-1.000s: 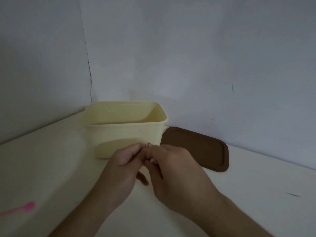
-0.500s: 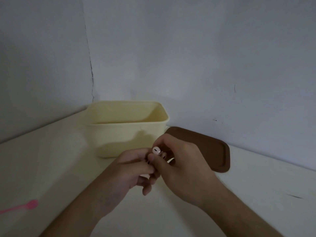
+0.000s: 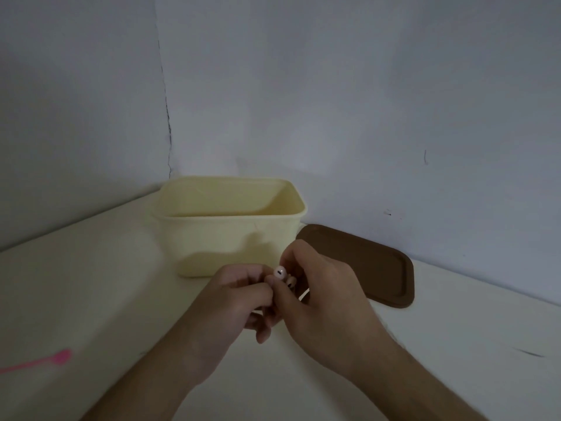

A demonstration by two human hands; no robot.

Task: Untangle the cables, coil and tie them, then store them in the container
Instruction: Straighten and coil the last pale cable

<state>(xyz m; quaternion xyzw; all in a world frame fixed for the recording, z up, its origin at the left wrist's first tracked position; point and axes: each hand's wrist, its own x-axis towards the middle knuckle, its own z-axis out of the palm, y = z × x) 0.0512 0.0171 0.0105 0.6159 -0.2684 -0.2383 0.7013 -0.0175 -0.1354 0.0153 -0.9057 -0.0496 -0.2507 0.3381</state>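
Observation:
A pale yellow container (image 3: 218,238) stands open at the back of the table, near the wall corner. Just in front of it my left hand (image 3: 233,296) and my right hand (image 3: 321,296) meet, fingers curled around a white earphone cable. A white earbud (image 3: 279,272) pokes up between the fingertips of both hands. A short bit of white cable (image 3: 304,294) shows below my right palm. The rest of the cable is hidden inside my hands.
A brown lid (image 3: 364,265) lies flat to the right of the container, against the wall. A pink spoon-like object (image 3: 45,361) lies at the table's left edge. Grey walls close off the back and left.
My hands have turned and drawn slightly toward me over the last second. The earbud, hidden at first, now shows between my fingertips.

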